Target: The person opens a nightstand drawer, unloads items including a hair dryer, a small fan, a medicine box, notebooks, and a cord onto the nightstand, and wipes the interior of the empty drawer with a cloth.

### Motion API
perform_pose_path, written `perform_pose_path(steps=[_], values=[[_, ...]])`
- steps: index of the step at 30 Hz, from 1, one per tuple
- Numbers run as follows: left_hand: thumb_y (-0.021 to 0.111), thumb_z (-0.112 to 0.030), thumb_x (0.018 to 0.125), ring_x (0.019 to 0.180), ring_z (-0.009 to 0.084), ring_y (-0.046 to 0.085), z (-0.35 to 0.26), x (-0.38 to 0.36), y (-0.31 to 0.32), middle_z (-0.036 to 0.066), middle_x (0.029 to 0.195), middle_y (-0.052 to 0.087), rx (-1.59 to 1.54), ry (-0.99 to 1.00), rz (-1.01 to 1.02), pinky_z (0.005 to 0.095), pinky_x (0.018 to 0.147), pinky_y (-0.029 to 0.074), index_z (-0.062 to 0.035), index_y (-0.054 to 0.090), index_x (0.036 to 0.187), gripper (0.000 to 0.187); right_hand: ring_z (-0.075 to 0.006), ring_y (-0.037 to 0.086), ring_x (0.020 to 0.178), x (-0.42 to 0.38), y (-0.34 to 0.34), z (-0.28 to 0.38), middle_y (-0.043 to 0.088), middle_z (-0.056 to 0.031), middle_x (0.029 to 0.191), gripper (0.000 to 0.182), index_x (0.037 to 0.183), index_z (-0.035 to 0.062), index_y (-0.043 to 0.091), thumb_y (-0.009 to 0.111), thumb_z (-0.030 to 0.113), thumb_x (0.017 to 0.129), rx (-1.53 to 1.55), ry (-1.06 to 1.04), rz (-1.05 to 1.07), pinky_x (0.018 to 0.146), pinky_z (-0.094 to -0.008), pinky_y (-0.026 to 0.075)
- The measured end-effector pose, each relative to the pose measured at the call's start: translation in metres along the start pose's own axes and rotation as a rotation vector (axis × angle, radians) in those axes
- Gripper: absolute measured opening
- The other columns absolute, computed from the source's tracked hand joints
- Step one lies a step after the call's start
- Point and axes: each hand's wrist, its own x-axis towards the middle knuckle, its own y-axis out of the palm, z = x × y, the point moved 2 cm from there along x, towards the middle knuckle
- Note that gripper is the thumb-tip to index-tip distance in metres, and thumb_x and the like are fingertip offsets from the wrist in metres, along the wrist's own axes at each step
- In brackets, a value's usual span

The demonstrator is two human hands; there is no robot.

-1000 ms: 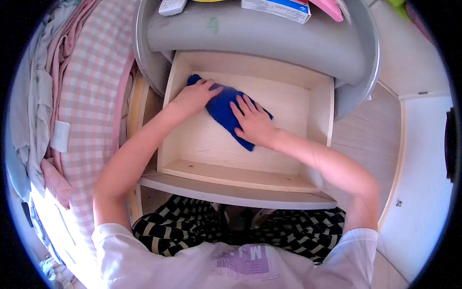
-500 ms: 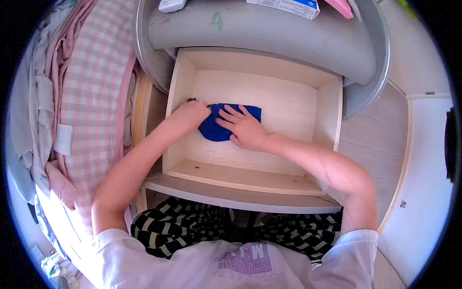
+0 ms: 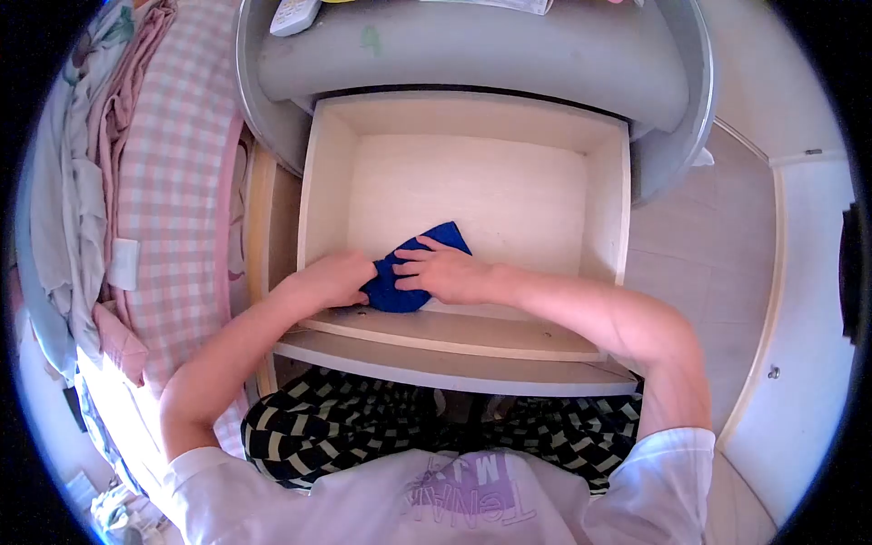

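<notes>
A dark blue cloth (image 3: pixel 396 298) lies folded on the floor of an open wooden drawer (image 3: pixel 472 186), close to its front left corner. At the cloth's left end is my left hand (image 3: pixel 338 280), its fingers curled and closed on the cloth's edge. My right hand (image 3: pixel 447 272) rests on top of the cloth with its fingers spread, pointing left. The thumb side of the left hand is partly hidden against the cloth.
Behind the drawer stands a grey curved cabinet top (image 3: pixel 472 54) with a white remote (image 3: pixel 295 15) on it. A pink checked quilt (image 3: pixel 177 182) and piled clothes (image 3: pixel 77 200) are on the left. A white door (image 3: pixel 808 345) is at the right.
Both hands and the blue cloth have moved toward the drawer's front left corner. The cloth has turned, its right end now angled up. The view has shifted slightly.
</notes>
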Motion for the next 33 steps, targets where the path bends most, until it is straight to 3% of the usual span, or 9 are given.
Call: perform_pose_path(steps=[4,7,9,11,16,18,25,30,33], values=[[0.073,-0.020,0.077,0.090,0.0365,0.064,0.002,-0.003,0.007,0.020,0.093,0.066,-0.214,0.092,-0.069,0.0449,0.083,0.050,-0.0007,0.064,0.105,0.036,-0.0251,0.037,0.133,-0.008,0.004,0.001,0.050,-0.0038,0.133,0.045,0.122,0.0155,0.060,0.060,0.007,0.078,-0.073,-0.066,0.043,0.112,-0.0503,0.025],[0.070,-0.019,0.080,0.092,0.0368,0.063,-0.007,0.004,0.002,0.018,0.100,0.066,-0.207,0.149,-0.010,0.0453,0.084,0.049,-0.0040,0.062,0.112,0.037,-0.0230,0.044,0.123,-0.018,-0.005,0.006,0.054,-0.0031,0.122,0.041,0.118,0.0160,0.061,0.060,0.009,0.078,-0.094,-0.071,0.085,0.105,-0.0478,0.032],[0.070,-0.018,0.079,0.096,0.0355,0.062,-0.018,0.010,-0.003,0.018,0.100,0.066,-0.115,0.082,0.105,0.0427,0.084,0.049,-0.0078,0.063,0.115,0.039,-0.0218,0.046,0.118,-0.026,-0.012,0.009,0.054,-0.0025,0.116,0.038,0.116,0.0162,0.062,0.061,0.009,0.078,-0.099,-0.065,0.126,0.101,-0.0461,0.036],[0.070,-0.018,0.079,0.096,0.0352,0.062,-0.022,0.019,0.001,0.018,0.100,0.066,-0.119,0.131,0.067,0.0432,0.083,0.049,-0.0080,0.064,0.114,0.037,-0.0205,0.047,0.111,-0.037,-0.018,0.012,0.053,-0.0014,0.110,0.036,0.113,0.0170,0.063,0.063,0.011,0.077,-0.117,-0.039,0.125,0.092,-0.0428,0.040],[0.069,-0.016,0.078,0.093,0.0344,0.062,-0.052,0.036,-0.005,0.017,0.096,0.066,-0.055,0.201,0.047,0.0448,0.080,0.050,-0.0067,0.065,0.107,0.030,-0.0218,0.046,0.113,-0.065,-0.018,0.009,0.052,-0.0016,0.113,0.039,0.114,0.0191,0.062,0.066,0.013,0.076,-0.097,0.031,0.174,0.089,-0.0415,0.041],[0.067,-0.019,0.080,0.091,0.0349,0.062,-0.058,0.046,0.000,0.014,0.096,0.064,-0.074,0.312,-0.036,0.0468,0.077,0.050,-0.0063,0.062,0.098,0.022,-0.0212,0.046,0.113,-0.077,-0.022,0.011,0.051,-0.0011,0.114,0.039,0.115,0.0192,0.062,0.066,0.013,0.076,-0.126,0.074,0.232,0.085,-0.0401,0.043],[0.068,-0.017,0.078,0.096,0.0336,0.061,-0.092,0.078,-0.003,0.012,0.102,0.060,-0.085,0.475,-0.116,0.0456,0.078,0.051,-0.0063,0.062,0.098,0.023,-0.0244,0.052,0.105,-0.112,-0.026,0.010,0.055,-0.0037,0.109,0.032,0.106,0.0158,0.067,0.064,0.011,0.075,-0.067,0.171,0.288,0.084,-0.0377,0.049],[0.069,-0.016,0.076,0.094,0.0329,0.061,-0.120,0.097,0.001,0.012,0.100,0.061,-0.119,0.534,-0.236,0.0441,0.078,0.052,-0.0045,0.062,0.095,0.023,-0.0269,0.056,0.107,-0.128,-0.033,0.007,0.059,-0.0066,0.112,0.026,0.099,0.0107,0.070,0.061,0.007,0.075,-0.029,0.312,0.501,0.084,-0.0377,0.050],[0.068,-0.016,0.075,0.093,0.0331,0.061,-0.128,0.104,-0.005,0.012,0.099,0.061,-0.102,0.470,-0.180,0.0439,0.079,0.052,-0.0044,0.063,0.096,0.024,-0.0288,0.059,0.103,-0.131,-0.040,0.004,0.063,-0.0096,0.106,0.029,0.099,0.0104,0.071,0.061,0.007,0.072,-0.016,0.384,0.648,0.082,-0.0392,0.051]])
